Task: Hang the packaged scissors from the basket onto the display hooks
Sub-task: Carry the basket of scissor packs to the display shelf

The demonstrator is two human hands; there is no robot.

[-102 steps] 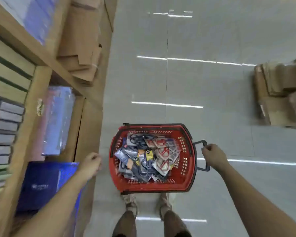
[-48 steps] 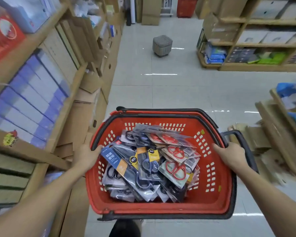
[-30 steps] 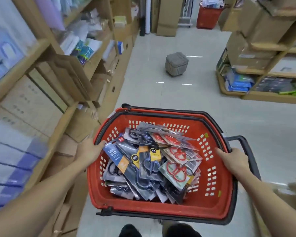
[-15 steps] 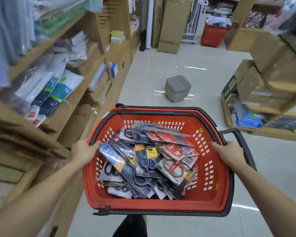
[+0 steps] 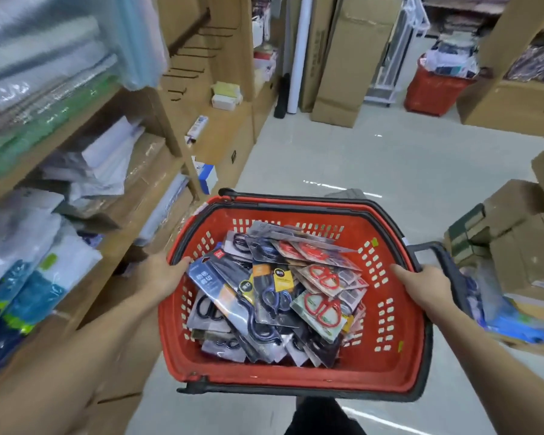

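The left hand [image 5: 161,274] and right hand [image 5: 427,284] are curling round the basket [image 5: 296,379] rim at 9 and 3 o'clock; carrying it level is probably stopping the packaged scissors [image 5: 274,293] spilling.

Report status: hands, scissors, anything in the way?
Left hand and right hand grip basket rim, opposite sides. Scissors piled inside. Hooks ahead left; grey object on floor beyond basket.
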